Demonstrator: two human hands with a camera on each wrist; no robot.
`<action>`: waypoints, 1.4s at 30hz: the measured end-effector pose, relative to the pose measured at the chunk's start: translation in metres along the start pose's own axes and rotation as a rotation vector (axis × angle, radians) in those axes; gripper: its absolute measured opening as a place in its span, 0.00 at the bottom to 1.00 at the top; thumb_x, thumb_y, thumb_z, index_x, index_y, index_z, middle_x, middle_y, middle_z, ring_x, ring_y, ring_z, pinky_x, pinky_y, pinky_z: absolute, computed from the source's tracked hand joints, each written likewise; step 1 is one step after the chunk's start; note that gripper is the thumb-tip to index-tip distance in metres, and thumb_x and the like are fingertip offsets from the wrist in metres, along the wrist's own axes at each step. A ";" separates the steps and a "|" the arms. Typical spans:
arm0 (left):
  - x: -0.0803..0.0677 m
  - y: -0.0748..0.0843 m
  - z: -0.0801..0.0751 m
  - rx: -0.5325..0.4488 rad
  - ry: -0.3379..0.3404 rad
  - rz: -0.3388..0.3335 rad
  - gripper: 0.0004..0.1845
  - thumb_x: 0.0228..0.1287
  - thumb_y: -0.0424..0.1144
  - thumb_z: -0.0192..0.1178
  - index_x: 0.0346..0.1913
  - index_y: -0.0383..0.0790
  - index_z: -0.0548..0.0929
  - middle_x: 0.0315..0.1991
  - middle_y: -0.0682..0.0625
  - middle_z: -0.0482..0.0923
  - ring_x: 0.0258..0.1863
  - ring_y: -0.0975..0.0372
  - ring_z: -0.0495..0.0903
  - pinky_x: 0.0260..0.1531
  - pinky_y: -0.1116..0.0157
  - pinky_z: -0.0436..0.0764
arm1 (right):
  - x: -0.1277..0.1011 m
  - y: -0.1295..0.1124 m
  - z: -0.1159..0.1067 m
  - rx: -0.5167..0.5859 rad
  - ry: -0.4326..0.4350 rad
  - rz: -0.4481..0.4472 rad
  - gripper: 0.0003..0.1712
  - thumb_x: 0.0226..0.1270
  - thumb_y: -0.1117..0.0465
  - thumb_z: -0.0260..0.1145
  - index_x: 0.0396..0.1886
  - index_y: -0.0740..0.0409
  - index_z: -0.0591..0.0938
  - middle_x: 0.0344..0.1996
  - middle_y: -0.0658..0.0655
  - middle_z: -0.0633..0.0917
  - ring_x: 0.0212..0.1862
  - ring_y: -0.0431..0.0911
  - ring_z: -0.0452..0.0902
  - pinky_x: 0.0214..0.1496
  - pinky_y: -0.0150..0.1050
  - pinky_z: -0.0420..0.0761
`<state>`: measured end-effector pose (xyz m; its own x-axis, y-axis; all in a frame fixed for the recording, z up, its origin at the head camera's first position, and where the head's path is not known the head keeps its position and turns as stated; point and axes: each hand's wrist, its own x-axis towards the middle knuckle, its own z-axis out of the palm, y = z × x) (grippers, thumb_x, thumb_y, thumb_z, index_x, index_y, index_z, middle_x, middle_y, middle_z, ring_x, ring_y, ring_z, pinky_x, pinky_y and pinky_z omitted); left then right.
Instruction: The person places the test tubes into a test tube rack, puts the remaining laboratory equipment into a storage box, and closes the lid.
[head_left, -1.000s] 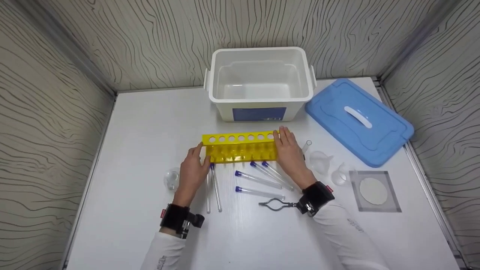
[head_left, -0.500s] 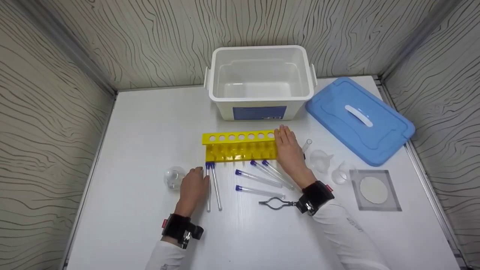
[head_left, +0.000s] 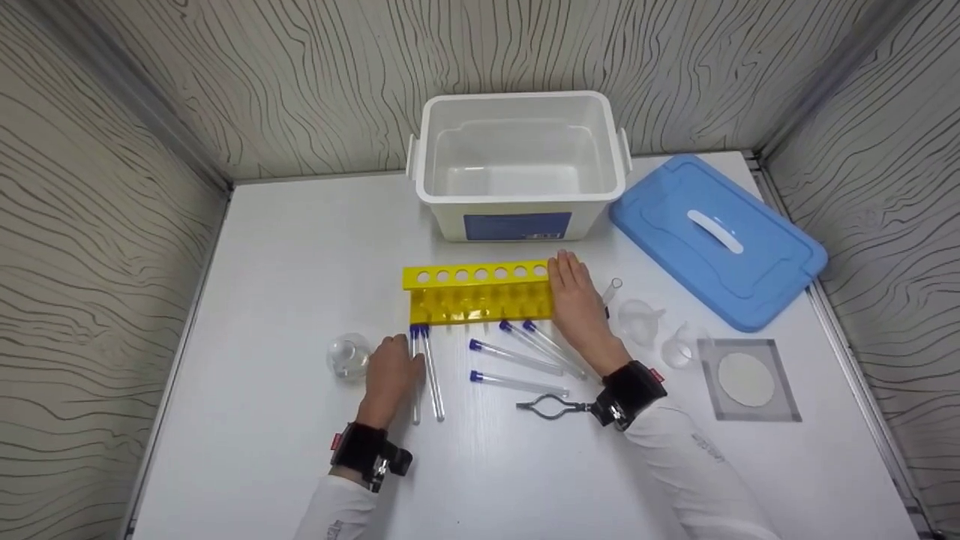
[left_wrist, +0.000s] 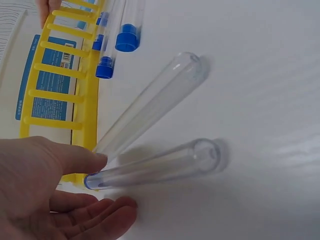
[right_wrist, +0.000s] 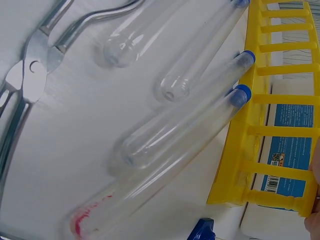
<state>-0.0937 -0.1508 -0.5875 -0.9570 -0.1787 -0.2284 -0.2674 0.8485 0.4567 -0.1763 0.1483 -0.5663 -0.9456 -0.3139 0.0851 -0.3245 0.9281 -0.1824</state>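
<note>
The yellow test tube rack (head_left: 480, 300) stands mid-table, its row of holes along the top. My right hand (head_left: 581, 311) holds the rack's right end, fingers over the upper edge; the thumb is hidden in the head view. My left hand (head_left: 391, 375) is at two capped test tubes lying in front of the rack's left end. In the left wrist view, thumb and loosely bent fingers lie either side of the nearer test tube (left_wrist: 160, 167), close to its blue cap. A second test tube (left_wrist: 150, 102) lies just beyond the thumb.
Several more capped tubes (head_left: 517, 356) and metal tongs (head_left: 551, 406) lie near the right hand. A round glass flask (head_left: 349, 356) stands left. A white bin (head_left: 517, 221) is behind, its blue lid (head_left: 720, 247) right. A funnel (head_left: 639, 322), beaker (head_left: 679, 351) and gauze mat (head_left: 750, 381) sit right.
My left hand has let go of the rack's left end and come down toward the person, to the tubes. My right hand has stayed on the rack, which has barely moved.
</note>
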 end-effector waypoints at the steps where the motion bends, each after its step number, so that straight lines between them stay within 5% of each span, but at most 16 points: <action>1: 0.001 0.000 0.001 0.001 0.005 0.001 0.16 0.63 0.39 0.63 0.46 0.28 0.81 0.34 0.39 0.80 0.29 0.54 0.77 0.29 0.57 0.79 | 0.000 0.000 0.000 -0.001 -0.004 0.002 0.31 0.74 0.71 0.50 0.75 0.67 0.60 0.76 0.68 0.60 0.79 0.60 0.54 0.80 0.54 0.58; 12: 0.005 0.000 0.002 -0.011 0.022 -0.018 0.10 0.61 0.35 0.61 0.37 0.29 0.83 0.29 0.40 0.81 0.25 0.53 0.76 0.24 0.58 0.75 | 0.000 -0.001 0.002 0.020 -0.007 0.005 0.29 0.75 0.71 0.48 0.75 0.69 0.61 0.76 0.69 0.60 0.79 0.60 0.53 0.81 0.54 0.57; 23: 0.004 0.001 -0.002 -0.100 -0.004 -0.069 0.20 0.60 0.34 0.60 0.55 0.29 0.81 0.44 0.35 0.86 0.38 0.48 0.85 0.37 0.53 0.84 | 0.001 0.000 0.002 0.003 -0.022 0.007 0.29 0.76 0.72 0.46 0.75 0.68 0.60 0.77 0.69 0.59 0.79 0.60 0.52 0.81 0.54 0.56; 27: 0.004 0.004 -0.007 -0.115 0.011 -0.059 0.21 0.60 0.35 0.60 0.57 0.31 0.80 0.47 0.36 0.86 0.37 0.50 0.85 0.35 0.55 0.84 | 0.000 0.000 0.001 0.010 -0.020 0.012 0.30 0.75 0.72 0.47 0.75 0.68 0.60 0.76 0.69 0.59 0.79 0.60 0.53 0.81 0.54 0.56; 32: 0.000 0.016 -0.022 -0.123 0.048 -0.022 0.22 0.60 0.36 0.61 0.58 0.33 0.80 0.38 0.40 0.86 0.28 0.56 0.79 0.24 0.64 0.77 | 0.001 -0.001 0.001 0.014 -0.028 0.019 0.30 0.76 0.72 0.46 0.76 0.68 0.59 0.77 0.68 0.58 0.79 0.60 0.52 0.81 0.54 0.55; 42: -0.014 0.054 -0.054 -0.129 0.135 0.082 0.21 0.63 0.38 0.63 0.59 0.39 0.78 0.38 0.44 0.84 0.27 0.60 0.75 0.25 0.69 0.77 | 0.001 0.001 0.003 0.019 0.026 -0.002 0.28 0.75 0.72 0.48 0.73 0.70 0.63 0.75 0.70 0.62 0.78 0.61 0.55 0.80 0.54 0.58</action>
<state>-0.1006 -0.1295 -0.5136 -0.9802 -0.1844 -0.0721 -0.1917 0.7934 0.5777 -0.1779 0.1479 -0.5695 -0.9442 -0.3101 0.1113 -0.3270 0.9234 -0.2009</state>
